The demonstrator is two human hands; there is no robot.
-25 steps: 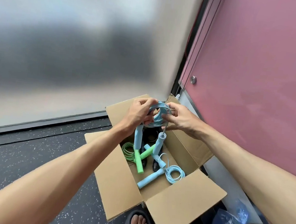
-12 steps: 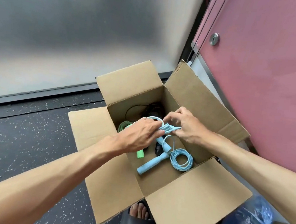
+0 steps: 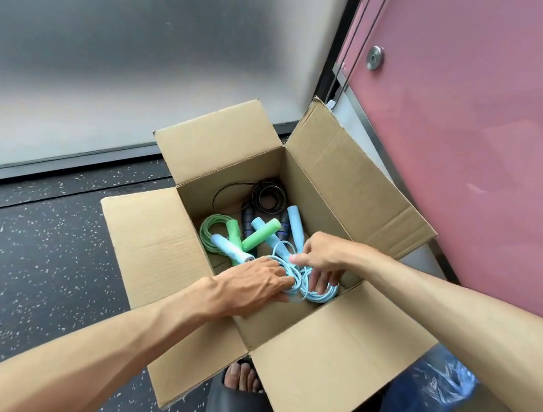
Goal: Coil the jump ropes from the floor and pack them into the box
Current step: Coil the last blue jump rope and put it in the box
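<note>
An open cardboard box (image 3: 351,195) stands on the dark floor with its four flaps spread. Inside lie a green jump rope (image 3: 221,234), a black jump rope (image 3: 266,196) and light blue jump ropes with foam handles (image 3: 295,224). Both hands are down in the box at its near wall. My left hand (image 3: 253,281) grips a coil of light blue rope (image 3: 288,273), and my right hand (image 3: 320,260) has its fingers curled on the same blue coils (image 3: 319,293). Which coil belongs to which handle is hidden by my hands.
A pink wall panel (image 3: 478,146) with a round metal fitting (image 3: 374,57) rises just right of the box. A grey frosted panel (image 3: 111,46) stands behind it. A blue plastic bag (image 3: 427,399) lies at the lower right. A sandalled foot (image 3: 242,376) shows under the box's near flap.
The blue coil, held above the box a second ago, has come down into it. Both hands followed it to the bottom near the front wall.
</note>
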